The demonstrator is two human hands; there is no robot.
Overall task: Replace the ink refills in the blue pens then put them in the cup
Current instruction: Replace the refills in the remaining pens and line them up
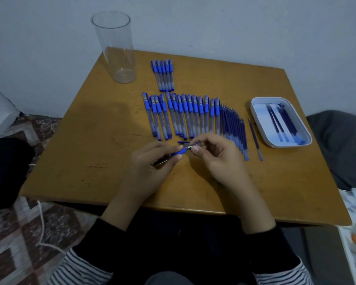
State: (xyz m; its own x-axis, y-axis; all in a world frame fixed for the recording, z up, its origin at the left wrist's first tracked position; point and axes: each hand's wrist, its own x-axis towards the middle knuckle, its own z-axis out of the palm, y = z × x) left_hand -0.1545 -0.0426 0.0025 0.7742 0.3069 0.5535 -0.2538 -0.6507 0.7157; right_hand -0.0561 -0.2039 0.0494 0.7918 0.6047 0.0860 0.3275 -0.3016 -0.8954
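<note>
On my head-cam feed, ctr frame: the left hand (152, 161) grips a blue pen (178, 153), fingers curled round the barrel, while the right hand (214, 157) pinches the pen's metal tip (190, 147) btwn thumb and forefinger. Both hands hover just above the table (90, 151), a worn ochre wooden top w/ dark scuffs and scratches.

A loose blue cap (183, 142) lies on the wood just behind the fingers. Beyond it I see a long row of pens (183, 116) laid side by side, blue ends toward the wall (214, 23). A smaller bunch of pens (163, 75) lies further back. Against the row's right end sits a fan of bare refills (233, 124). One single refill (255, 138) lies apart, btwn the fan and a white tray (269, 98) that holds a few more dark refills (280, 122). The cup (117, 48), tall clear plastic, stands upright at the table's far left corner, well apart from the hands.

Bkgd: the wall is plain pale blue-grey, directly behind the table. A brown-and-white patterned rug (14, 233) covers the floor at left, w/ a white cord (42, 223) trailing across it. A grey cushion (341, 145) sits at right. Any print on the pens is too small for me to read.
</note>
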